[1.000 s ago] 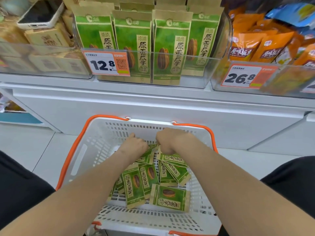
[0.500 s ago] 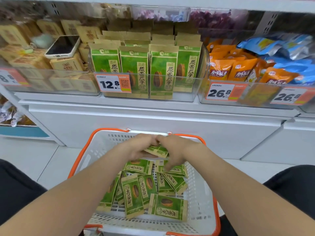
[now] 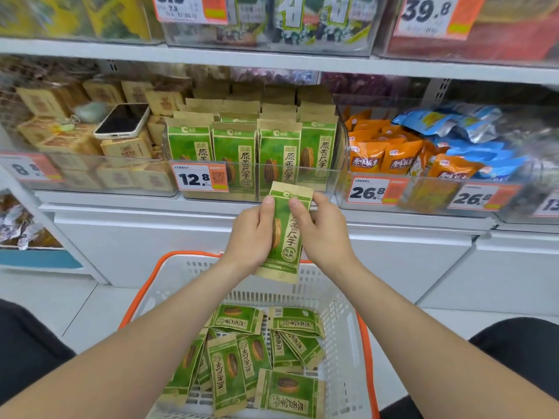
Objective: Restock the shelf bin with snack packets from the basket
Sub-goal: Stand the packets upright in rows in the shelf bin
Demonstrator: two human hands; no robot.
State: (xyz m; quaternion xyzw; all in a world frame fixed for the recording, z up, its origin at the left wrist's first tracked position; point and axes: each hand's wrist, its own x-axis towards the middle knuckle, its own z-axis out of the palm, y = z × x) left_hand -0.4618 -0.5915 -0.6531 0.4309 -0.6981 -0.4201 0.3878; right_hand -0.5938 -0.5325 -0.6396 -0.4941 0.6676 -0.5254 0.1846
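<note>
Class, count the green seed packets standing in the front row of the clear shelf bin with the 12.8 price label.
4 green seed packets, side by side in the shelf bin: far left, centre-left, centre-right, far right. Further rows behind are partly hidden.

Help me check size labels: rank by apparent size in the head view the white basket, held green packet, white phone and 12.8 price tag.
1. white plastic basket with orange rim
2. held green snack packet
3. white phone and white 12.8 price tag: alike, phone farther back, unranked
</note>
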